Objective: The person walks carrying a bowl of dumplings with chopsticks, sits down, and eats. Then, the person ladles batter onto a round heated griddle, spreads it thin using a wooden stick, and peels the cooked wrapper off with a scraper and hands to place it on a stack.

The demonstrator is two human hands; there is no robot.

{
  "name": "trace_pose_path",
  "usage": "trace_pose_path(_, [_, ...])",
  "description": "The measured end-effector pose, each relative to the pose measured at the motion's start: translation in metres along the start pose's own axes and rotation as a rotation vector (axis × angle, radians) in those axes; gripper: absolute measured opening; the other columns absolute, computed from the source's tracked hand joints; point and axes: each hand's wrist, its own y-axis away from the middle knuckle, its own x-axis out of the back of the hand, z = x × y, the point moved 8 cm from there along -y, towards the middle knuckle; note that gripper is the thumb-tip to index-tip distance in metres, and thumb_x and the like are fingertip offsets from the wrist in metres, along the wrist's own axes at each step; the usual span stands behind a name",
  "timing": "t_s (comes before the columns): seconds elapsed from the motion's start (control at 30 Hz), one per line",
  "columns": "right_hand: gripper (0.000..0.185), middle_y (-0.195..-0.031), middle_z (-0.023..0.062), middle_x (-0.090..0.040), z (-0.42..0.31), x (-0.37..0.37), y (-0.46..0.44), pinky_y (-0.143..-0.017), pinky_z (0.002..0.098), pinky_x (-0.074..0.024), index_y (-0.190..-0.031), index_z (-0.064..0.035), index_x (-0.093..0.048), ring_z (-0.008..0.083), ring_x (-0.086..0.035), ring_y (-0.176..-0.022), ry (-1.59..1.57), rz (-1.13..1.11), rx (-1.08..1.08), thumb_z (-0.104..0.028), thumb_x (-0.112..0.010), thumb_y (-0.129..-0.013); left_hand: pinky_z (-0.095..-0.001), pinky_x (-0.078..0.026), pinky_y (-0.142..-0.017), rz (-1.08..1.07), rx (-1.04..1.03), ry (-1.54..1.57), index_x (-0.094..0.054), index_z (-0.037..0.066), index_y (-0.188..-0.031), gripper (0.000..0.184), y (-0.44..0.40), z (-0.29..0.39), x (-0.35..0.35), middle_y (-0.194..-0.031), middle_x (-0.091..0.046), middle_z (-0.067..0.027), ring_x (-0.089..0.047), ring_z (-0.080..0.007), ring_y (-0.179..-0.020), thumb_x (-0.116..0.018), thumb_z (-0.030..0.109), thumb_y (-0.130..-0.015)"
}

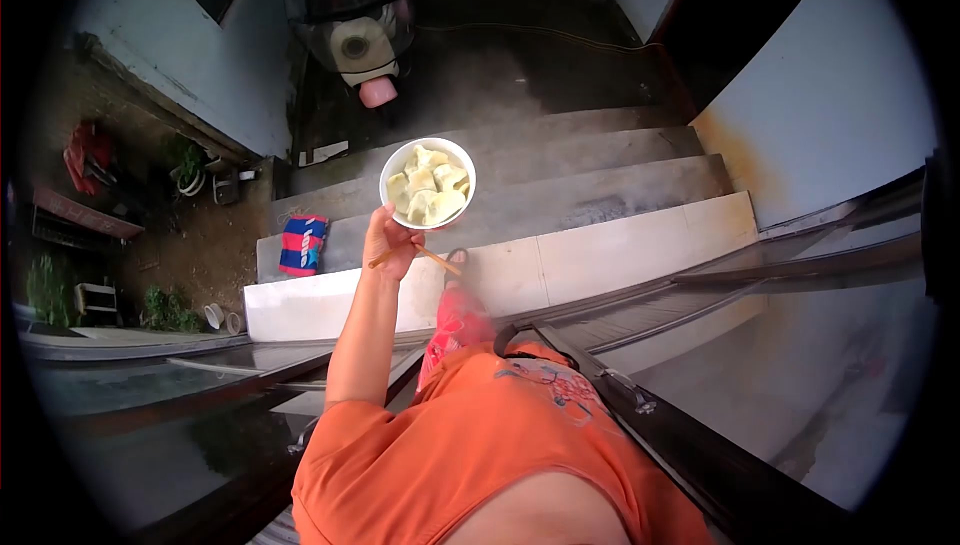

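Observation:
My left hand [392, 247] is closed on a white bowl [400, 159], held out in front of me over the steps. Pale dumplings [422, 181] fill the bowl, and haze like steam drifts beyond it. A pair of wooden chopsticks [441, 263] is gripped in the same hand, crosswise under the bowl, sticking out on both sides of the palm. My right hand does not show; only the orange shirt [430, 470] appears on that side.
Grey steps [640, 180] descend from a pale stone ledge [600, 260], where my sandalled foot [457, 258] stands. A red-and-blue folded item [303, 246] lies on a step. Beyond is a parked vehicle [362, 45]. A dark door frame [650, 400] is close on my right.

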Motion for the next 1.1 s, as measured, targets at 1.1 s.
trace_pose_path(1.1, [0.033,-0.095,0.0088,-0.063,-0.217,-0.062,-0.003,-0.076,0.0288,-0.0463,-0.11,-0.0024,-0.055,0.0172,-0.059,-0.088,0.263,0.297,-0.398,-0.027,-0.051,-0.088,-0.0262,-0.04,-0.059,-0.249,0.198,-0.326,-0.045,0.014,-0.12,0.07,-0.28,0.183,-0.207,-0.113,-0.054,-0.0021,-0.053,-0.0179,-0.092,-0.069,0.038,-0.059])
